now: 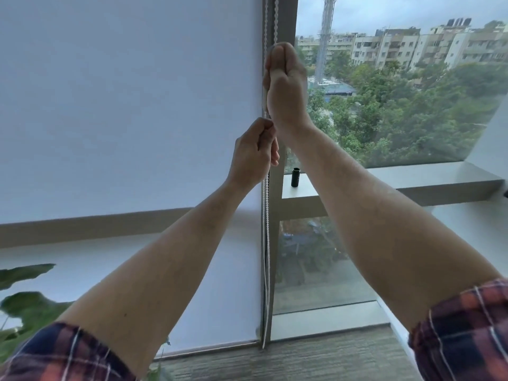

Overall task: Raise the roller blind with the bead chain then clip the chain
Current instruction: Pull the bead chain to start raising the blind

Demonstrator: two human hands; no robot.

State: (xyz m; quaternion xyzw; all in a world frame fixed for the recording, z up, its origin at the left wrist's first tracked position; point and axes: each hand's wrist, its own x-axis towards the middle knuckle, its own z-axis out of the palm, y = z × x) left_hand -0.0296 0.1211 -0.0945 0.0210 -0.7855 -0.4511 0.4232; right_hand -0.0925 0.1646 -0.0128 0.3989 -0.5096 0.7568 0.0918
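Note:
A white roller blind [123,105] covers the left window pane down almost to the floor. Its white bead chain [266,243] hangs in two strands along the grey window post at the blind's right edge. My right hand [286,86] grips the chain high up, fingers curled round it. Just below, my left hand [255,152] pinches the chain with curled fingers. The chain's loop ends near the floor. I cannot see a clip for the chain.
A small black cylinder [295,177] stands on the grey window ledge [412,180] right of the post. Green plant leaves [24,298] reach in at the lower left. Grey carpet [302,358] lies below the window. Outside are trees and buildings.

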